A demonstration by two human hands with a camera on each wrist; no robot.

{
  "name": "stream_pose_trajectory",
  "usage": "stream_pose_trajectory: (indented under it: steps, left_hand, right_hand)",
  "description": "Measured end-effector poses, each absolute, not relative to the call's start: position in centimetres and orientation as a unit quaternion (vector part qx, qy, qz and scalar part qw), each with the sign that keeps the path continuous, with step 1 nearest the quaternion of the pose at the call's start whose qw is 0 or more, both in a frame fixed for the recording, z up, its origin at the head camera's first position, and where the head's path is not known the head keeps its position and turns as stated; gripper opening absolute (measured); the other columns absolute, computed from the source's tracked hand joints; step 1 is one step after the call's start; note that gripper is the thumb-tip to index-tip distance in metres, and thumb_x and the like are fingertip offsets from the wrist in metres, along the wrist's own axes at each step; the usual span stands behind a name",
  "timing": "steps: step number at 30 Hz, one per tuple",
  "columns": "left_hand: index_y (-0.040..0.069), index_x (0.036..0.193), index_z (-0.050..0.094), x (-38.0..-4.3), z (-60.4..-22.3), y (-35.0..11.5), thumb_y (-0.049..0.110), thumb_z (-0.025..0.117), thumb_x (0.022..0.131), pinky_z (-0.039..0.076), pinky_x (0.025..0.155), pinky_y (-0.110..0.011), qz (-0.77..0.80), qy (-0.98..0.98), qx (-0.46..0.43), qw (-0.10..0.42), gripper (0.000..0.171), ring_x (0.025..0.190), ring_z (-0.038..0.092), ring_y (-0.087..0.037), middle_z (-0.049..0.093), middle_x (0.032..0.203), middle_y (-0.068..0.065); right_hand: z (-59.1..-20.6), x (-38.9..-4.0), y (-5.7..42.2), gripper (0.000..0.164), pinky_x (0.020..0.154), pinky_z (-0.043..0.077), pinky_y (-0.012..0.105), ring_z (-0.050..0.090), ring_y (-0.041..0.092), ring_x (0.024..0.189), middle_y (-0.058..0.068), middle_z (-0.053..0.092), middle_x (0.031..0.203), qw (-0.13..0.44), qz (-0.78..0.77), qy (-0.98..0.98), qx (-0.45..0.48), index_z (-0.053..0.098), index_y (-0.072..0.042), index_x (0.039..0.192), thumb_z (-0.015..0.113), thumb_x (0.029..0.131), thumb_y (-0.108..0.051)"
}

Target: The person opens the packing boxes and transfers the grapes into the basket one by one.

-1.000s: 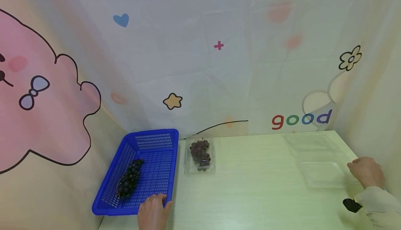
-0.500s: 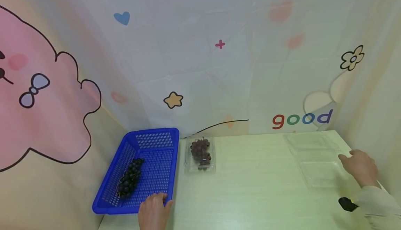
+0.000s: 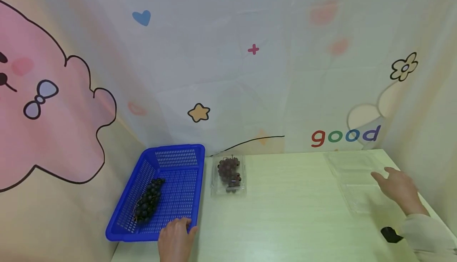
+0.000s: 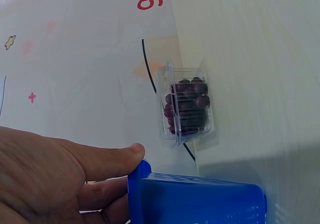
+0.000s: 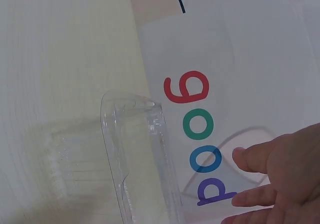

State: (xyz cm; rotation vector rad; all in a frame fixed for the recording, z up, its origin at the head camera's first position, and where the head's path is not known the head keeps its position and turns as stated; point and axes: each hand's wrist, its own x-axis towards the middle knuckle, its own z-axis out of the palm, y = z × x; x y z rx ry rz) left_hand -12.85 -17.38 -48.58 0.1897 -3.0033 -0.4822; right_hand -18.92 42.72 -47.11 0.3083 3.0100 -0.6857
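Note:
My left hand (image 3: 175, 240) grips the near right corner of a blue plastic basket (image 3: 201, 174), thumb on the rim and fingers outside it in the left wrist view. Inside the basket, toward its left side, lies a bunch of dark grapes (image 3: 148, 202). My right hand (image 3: 398, 188) hovers over a clear plastic clamshell box (image 3: 357, 204) at the right, fingers spread and holding nothing. In the right wrist view that box (image 5: 142, 164) stands with its lid folded back and nothing inside.
Right of the basket, near the back wall, a closed clear clamshell (image 3: 215, 188) contains reddish-purple grapes (image 3: 227, 170). A printed cloth (image 3: 228, 75) rises behind the pale table (image 3: 285, 214) and along both sides.
My right hand has moved left from the table's right edge to above the open clamshell, its fingers spreading from a loose curl. My left hand stays on the basket rim.

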Motion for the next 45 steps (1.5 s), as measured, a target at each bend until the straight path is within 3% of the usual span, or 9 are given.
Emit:
stream_pose_trajectory:
  steps: [19, 31, 45]
  left_hand:
    - [0.004, 0.096, 0.079, -12.7, -48.5, -17.4, 0.025, 0.088, 0.082, 0.053, 0.079, -0.055, -0.153, -0.985, 0.049, 0.059, 0.027, 0.083, 0.067, -0.034, 0.072, 0.086, -0.01]
    - [0.005, 0.097, 0.079, -12.5, -48.5, -17.4, 0.026, 0.087, 0.083, 0.052, 0.078, -0.055, -0.156, -0.985, 0.04, 0.067, 0.027, 0.086, 0.068, -0.035, 0.073, 0.089, -0.011]
    - [0.004, 0.097, 0.079, -12.4, -48.6, -17.5, 0.025, 0.088, 0.082, 0.051, 0.078, -0.055, -0.155, -0.984, 0.033, 0.085, 0.027, 0.088, 0.068, -0.036, 0.073, 0.09, -0.013]
  right_hand:
    - [-46.1, -18.5, 35.6, 0.074, 0.092, 0.028, 0.086, 0.026, 0.069, 0.131, 0.052, 0.026, 0.144, -0.028, -0.228, 0.973, 0.034, 0.033, 0.025, 0.142, 0.045, 0.11, -0.042]
    - [-45.4, -18.4, 29.8, 0.067, 0.092, 0.033, 0.083, 0.029, 0.064, 0.136, 0.047, 0.031, 0.148, -0.048, -0.219, 0.974, -0.01, 0.041, 0.02, 0.142, 0.056, 0.107, -0.036]
    - [-45.9, -18.6, 23.6, 0.057, 0.092, 0.039, 0.079, 0.043, 0.058, 0.133, 0.041, 0.047, 0.143, -0.087, -0.221, 0.969, -0.066, 0.056, 0.016, 0.134, 0.066, 0.102, -0.03]
